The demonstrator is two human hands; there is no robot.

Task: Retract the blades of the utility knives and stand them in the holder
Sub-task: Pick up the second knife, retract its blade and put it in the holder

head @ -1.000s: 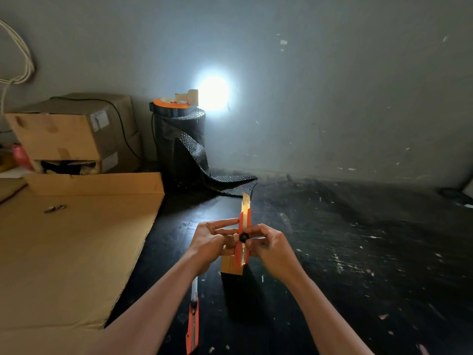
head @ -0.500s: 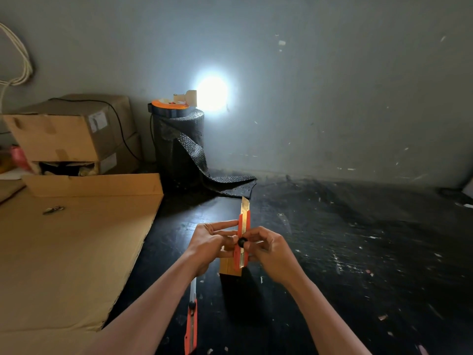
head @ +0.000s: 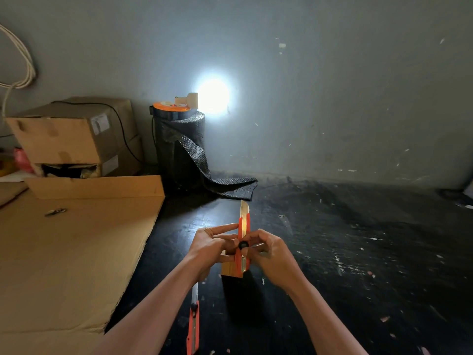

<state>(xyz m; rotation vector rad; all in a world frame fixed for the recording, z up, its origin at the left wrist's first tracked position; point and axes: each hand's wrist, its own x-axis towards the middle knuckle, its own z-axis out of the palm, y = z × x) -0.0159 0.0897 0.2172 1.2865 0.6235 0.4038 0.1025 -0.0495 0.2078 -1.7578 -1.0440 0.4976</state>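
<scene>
Dark scuffed floor (head: pixel 358 252), open at right — cardboard sheet (head: pixel 71 252) edging left; both the left hand (head: pixel 212 245) and the right hand (head: pixel 271 254) pinch an upright orange knife (head: pixel 242 242), blade out.

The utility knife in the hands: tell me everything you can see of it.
The held utility knife has an orange body that looks like plastic, a metal blade and a black knob at mid-length. It is upright, tip toward the wall, the blade still out past the body's top. The left hand pinches it from one side, the right hand from the other, fingers at the knob. Its lower end overlaps the wooden holder.
</scene>
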